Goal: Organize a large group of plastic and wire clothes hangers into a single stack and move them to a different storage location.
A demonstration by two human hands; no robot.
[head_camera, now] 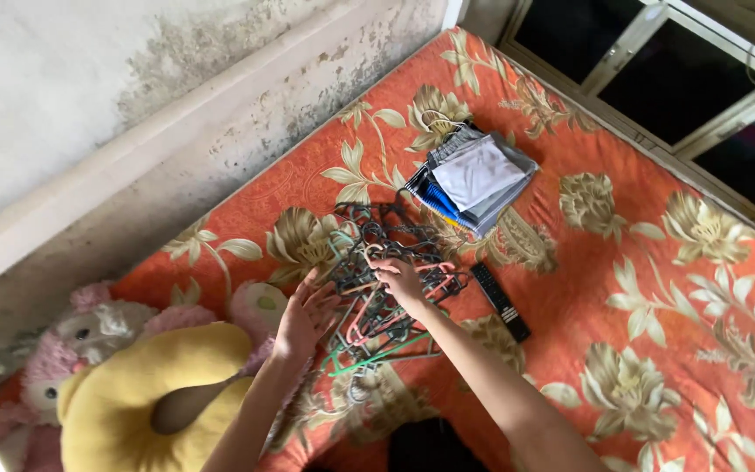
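Both hands reach into the hanger pile (377,280) — left hand (305,316) splayed, right hand (402,281) gripping one.

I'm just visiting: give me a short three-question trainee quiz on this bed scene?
1. True or false: the right hand is on the pile of hangers.
2. What lies right of the hangers? A) black remote control B) a cup C) a shoe
3. What lies beyond the hangers, toward the windows?

Key
1. True; the left hand is at the pile's edge.
2. A
3. A stack of folded clothes on the flowered mattress.
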